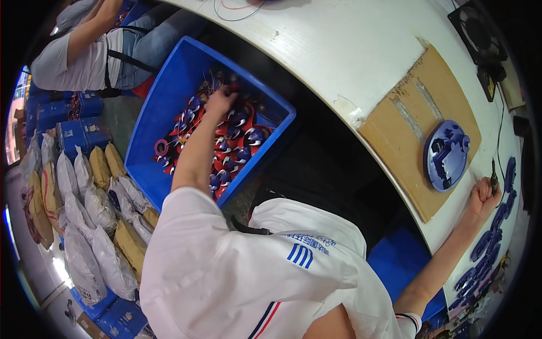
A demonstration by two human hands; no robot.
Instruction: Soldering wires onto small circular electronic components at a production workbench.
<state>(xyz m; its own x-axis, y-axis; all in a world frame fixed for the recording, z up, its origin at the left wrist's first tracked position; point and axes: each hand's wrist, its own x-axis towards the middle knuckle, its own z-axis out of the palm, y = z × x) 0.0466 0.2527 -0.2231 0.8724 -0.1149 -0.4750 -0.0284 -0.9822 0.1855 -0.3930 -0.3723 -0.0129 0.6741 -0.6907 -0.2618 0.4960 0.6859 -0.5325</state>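
Note:
My left arm reaches down into a large blue plastic bin (169,73). My left hand (220,101) is among the red, white and blue plastic parts (226,150) heaped there, some with thin wires. Its fingers are curled at the pile's far side, and what they grip is hard to make out. Over at the right side of the white table, my right hand (483,198) is closed around a soldering iron (494,176) with a dark handle and a cord. To the left of this hand, a round blue plastic housing (446,155) lies on a sheet of cardboard (395,152).
A black fan (477,31) stands at the table's far right. Several dark blue parts (488,243) line the right edge. White and brown packages (84,209) are stacked at the left. Another person (107,56) sits beyond the bin. The white table (333,51) curves between bin and cardboard.

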